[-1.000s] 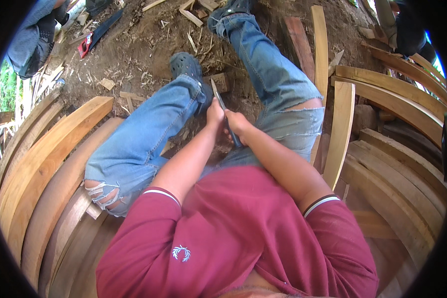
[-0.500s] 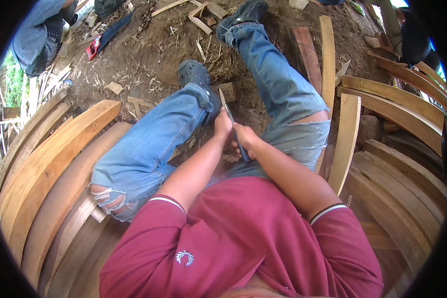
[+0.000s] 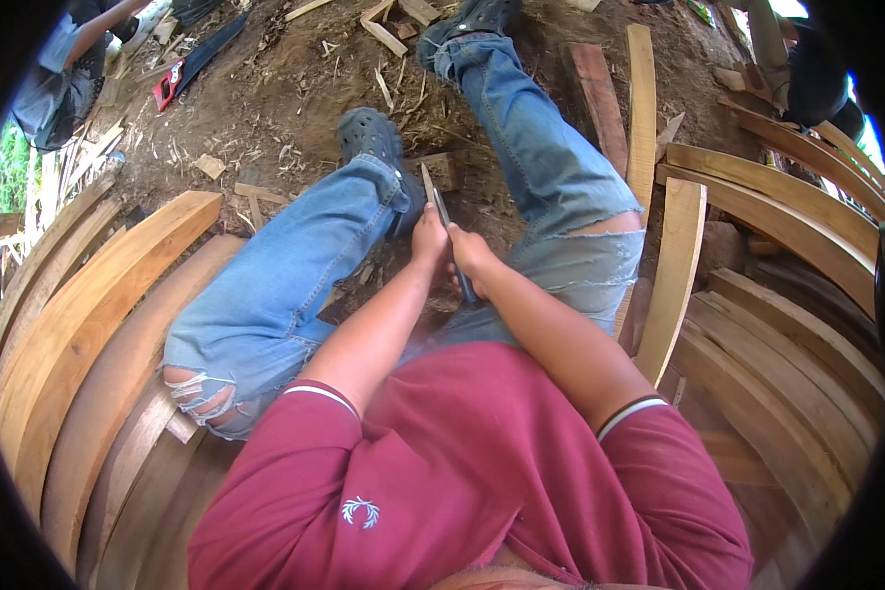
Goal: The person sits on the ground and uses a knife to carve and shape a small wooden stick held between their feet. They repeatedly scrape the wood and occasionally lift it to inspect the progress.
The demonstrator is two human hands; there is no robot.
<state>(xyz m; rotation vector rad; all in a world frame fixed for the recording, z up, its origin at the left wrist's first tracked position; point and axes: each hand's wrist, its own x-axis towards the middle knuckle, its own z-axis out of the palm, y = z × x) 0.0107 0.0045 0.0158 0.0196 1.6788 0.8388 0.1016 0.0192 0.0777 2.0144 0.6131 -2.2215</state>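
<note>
Left hand (image 3: 429,236) closed on slim pale-tipped tool (image 3: 442,206); right hand (image 3: 471,252) clamped around it just beside, dark end (image 3: 468,289) jutting out below. Tool between jeans-clad legs (image 3: 275,265). Undersides of hands hidden; whether one piece or two, cannot tell. Grip unchanged since earlier; co-worker's forearm (image 3: 98,28), cut off upper left, shows more.
</note>
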